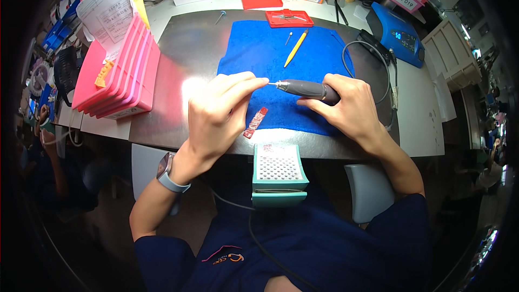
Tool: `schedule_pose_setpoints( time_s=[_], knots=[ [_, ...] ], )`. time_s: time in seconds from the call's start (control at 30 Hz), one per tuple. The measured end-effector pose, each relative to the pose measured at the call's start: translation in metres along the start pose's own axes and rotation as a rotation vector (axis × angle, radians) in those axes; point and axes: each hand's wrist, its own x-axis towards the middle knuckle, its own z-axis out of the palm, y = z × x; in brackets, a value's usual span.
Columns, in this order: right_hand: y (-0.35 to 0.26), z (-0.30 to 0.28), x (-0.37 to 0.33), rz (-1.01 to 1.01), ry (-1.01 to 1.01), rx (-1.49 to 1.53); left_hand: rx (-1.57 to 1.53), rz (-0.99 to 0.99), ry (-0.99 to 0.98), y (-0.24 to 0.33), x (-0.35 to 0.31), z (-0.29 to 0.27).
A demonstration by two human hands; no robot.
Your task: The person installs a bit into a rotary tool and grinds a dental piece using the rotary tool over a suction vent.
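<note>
My right hand is wrapped round the dark grey handpiece of a rotary tool, held level above a blue cloth. A thin metal bit sticks out of its left end. The fingertips of my left hand are pinched together at the end of that bit; its tip is hidden by them. Just right of my left hand lies a small red strip with a pale pattern, on the near edge of the cloth. Farther back on the cloth are a yellow pen-shaped tool and a small pin-like bit.
Pink stacked trays with papers stand at the left. A red tray of metal bits sits at the back. The blue control box is at the right, near a looping cable. A teal perforated box juts at the near table edge.
</note>
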Motion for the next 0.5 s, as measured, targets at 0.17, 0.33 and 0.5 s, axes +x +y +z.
schedule_pose_setpoints(
  time_s=[0.17,0.33,0.5],
  knots=[
    [0.005,0.0,0.003,-0.028,0.019,-0.005,0.054,0.078,-0.031,0.0,0.006,-0.001],
    [-0.002,0.003,0.002,-0.223,0.116,-0.049,-0.135,-0.143,-0.227,0.02,0.013,-0.019],
    [-0.012,-0.028,0.005,-0.001,-0.118,0.125,0.085,0.217,-0.266,0.017,0.032,-0.008]
  ],
)
